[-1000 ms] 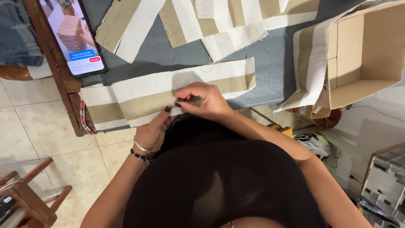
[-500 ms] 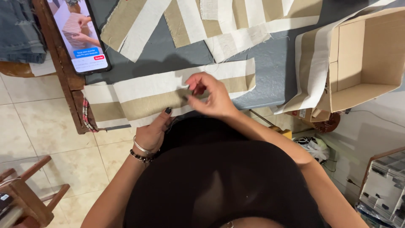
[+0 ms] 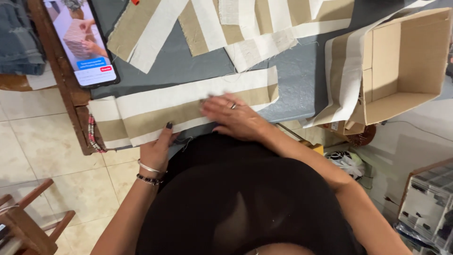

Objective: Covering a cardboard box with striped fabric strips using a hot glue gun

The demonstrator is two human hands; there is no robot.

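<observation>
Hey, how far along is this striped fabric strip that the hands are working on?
Done: several striped pieces lie cut on the grey table. In hand: the right hand presses flat on the long striped strip while the left hand grips its near edge. Left: the strip's left end hangs over the table edge, not flattened.

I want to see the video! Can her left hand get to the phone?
Probably yes. The left hand rests at the striped cloth's near edge, and only flat cloth lies between it and the phone, which sits uncovered.
</observation>
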